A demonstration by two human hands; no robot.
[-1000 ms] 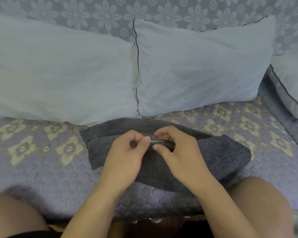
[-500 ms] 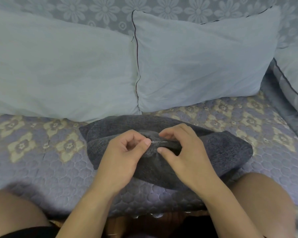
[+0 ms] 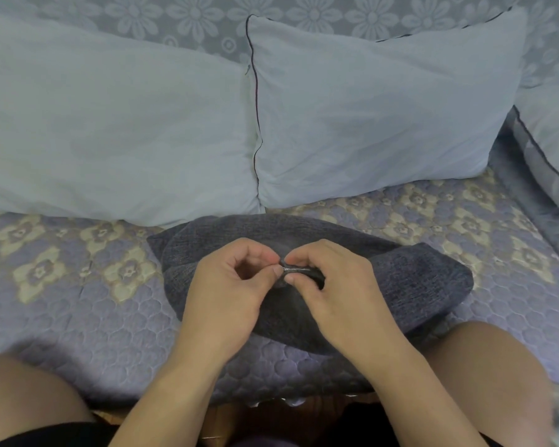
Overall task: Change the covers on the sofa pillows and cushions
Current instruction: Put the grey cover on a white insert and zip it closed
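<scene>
Two hands at the zip of the dark cushion (image 3: 400,285), centre frame on the quilted sofa seat (image 3: 78,301).
Left hand (image 3: 229,291) and right hand (image 3: 329,285) both pinch the zipper (image 3: 296,270); unzipping looks underway, and the next pull needs steady tension. Pale pillows (image 3: 368,108) wait behind.

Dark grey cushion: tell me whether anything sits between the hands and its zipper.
Nothing visible does. Both the left hand and the right hand already pinch the zipper on top of the dark grey cushion, which lies on the quilted sofa seat.
</scene>
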